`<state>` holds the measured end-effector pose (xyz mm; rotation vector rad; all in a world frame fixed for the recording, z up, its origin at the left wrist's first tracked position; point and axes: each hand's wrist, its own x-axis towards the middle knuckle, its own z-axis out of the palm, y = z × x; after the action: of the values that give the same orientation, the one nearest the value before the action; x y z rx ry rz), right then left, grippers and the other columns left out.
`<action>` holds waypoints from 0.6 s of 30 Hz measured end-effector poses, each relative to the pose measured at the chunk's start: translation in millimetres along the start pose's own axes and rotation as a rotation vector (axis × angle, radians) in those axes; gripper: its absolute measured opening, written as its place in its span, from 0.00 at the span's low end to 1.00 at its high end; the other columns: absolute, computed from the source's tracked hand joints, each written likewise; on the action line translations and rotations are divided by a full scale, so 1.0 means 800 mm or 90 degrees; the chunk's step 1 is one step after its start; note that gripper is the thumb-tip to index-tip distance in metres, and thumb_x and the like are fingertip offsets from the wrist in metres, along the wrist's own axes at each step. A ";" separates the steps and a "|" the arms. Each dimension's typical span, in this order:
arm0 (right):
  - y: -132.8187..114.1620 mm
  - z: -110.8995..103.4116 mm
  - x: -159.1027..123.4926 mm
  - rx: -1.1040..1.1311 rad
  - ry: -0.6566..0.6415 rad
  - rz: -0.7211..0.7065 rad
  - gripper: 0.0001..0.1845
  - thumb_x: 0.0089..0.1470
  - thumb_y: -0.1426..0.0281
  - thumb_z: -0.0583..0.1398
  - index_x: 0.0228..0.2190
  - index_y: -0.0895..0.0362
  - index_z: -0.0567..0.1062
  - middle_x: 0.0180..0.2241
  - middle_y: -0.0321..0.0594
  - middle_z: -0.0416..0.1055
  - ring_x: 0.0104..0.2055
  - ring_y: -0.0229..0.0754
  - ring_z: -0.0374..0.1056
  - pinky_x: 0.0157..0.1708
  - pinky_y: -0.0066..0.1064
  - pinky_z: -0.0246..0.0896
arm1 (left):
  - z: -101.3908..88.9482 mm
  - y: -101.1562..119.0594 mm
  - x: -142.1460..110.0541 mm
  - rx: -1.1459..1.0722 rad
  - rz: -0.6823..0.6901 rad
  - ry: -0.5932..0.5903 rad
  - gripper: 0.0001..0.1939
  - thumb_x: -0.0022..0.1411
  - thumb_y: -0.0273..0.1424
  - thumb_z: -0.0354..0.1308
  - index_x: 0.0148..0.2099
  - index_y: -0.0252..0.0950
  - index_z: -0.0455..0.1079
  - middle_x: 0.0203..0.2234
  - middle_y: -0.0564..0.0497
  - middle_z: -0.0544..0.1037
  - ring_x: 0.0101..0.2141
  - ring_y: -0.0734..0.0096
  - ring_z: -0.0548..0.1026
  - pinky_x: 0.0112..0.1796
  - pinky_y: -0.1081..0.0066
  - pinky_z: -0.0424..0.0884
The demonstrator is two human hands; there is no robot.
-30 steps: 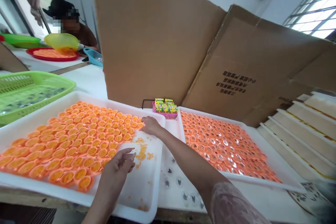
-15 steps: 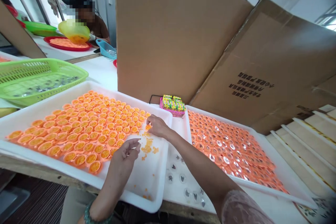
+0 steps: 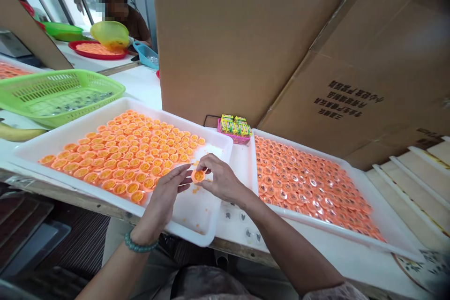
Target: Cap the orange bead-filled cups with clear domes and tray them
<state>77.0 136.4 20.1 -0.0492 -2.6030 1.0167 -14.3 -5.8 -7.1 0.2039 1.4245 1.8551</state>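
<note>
My right hand (image 3: 221, 179) pinches a small round orange cup (image 3: 198, 176) with yellow-orange bits inside, held above the right end of the white tray (image 3: 211, 225). My left hand (image 3: 169, 192), a green bead bracelet on its wrist, reaches toward the cup. Its fingers are stretched out and lie close beside the cup; whether they touch it I cannot tell. Many similar orange cups (image 3: 130, 152) stand in rows in the tray, to the left of my hands. A few loose orange bits (image 3: 206, 211) are scattered on the tray floor.
To the right, another white tray (image 3: 404, 248) holds orange cups with shiny clear tops. Clear pieces with dark marks (image 3: 249, 234) lie between the trays. A pink basket (image 3: 241, 139) of small yellow-green packets, cardboard panels (image 3: 246, 42) and a green basket (image 3: 63, 75) stand around. A person (image 3: 138, 23) sits far left.
My right hand has picked up an orange cup from the row's right end and drawn it nearer. My left hand has moved up beside it, fingers straighter. The view has shifted.
</note>
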 end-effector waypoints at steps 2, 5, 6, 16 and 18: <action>-0.002 0.000 -0.003 0.034 -0.013 0.009 0.11 0.43 0.77 0.64 0.32 0.57 0.70 0.36 0.38 0.67 0.35 0.36 0.64 0.36 0.29 0.62 | -0.002 0.002 -0.001 -0.042 -0.030 -0.070 0.17 0.52 0.37 0.61 0.42 0.34 0.74 0.36 0.45 0.78 0.35 0.65 0.74 0.40 0.65 0.71; -0.003 0.008 -0.010 0.107 0.008 0.028 0.08 0.45 0.74 0.65 0.31 0.57 0.74 0.36 0.38 0.69 0.34 0.35 0.66 0.36 0.29 0.64 | -0.005 0.005 0.000 -0.068 -0.092 -0.186 0.13 0.52 0.33 0.63 0.39 0.32 0.75 0.36 0.44 0.78 0.34 0.66 0.75 0.39 0.67 0.72; -0.003 0.013 -0.014 0.125 0.033 0.034 0.06 0.46 0.73 0.65 0.31 0.56 0.76 0.37 0.38 0.70 0.35 0.35 0.67 0.37 0.29 0.65 | -0.006 0.005 0.001 -0.072 -0.107 -0.207 0.12 0.52 0.32 0.64 0.39 0.31 0.76 0.37 0.44 0.78 0.34 0.67 0.75 0.39 0.67 0.73; -0.010 0.038 -0.051 0.013 0.209 0.044 0.15 0.54 0.69 0.60 0.45 0.51 0.74 0.44 0.41 0.71 0.46 0.40 0.68 0.46 0.32 0.65 | -0.004 0.007 0.003 -0.107 -0.137 -0.202 0.07 0.54 0.27 0.61 0.37 0.32 0.75 0.36 0.46 0.77 0.34 0.68 0.75 0.41 0.67 0.73; -0.011 0.031 -0.069 -0.027 0.255 0.073 0.16 0.56 0.69 0.57 0.47 0.52 0.72 0.45 0.42 0.70 0.47 0.41 0.67 0.47 0.34 0.65 | -0.002 0.007 0.003 -0.100 -0.130 -0.164 0.06 0.52 0.28 0.62 0.34 0.32 0.75 0.35 0.47 0.77 0.35 0.68 0.75 0.42 0.65 0.73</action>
<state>121.7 105.1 -7.5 -0.3772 -2.2749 0.8820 -19.1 -6.1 -3.7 0.2021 1.0776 1.6959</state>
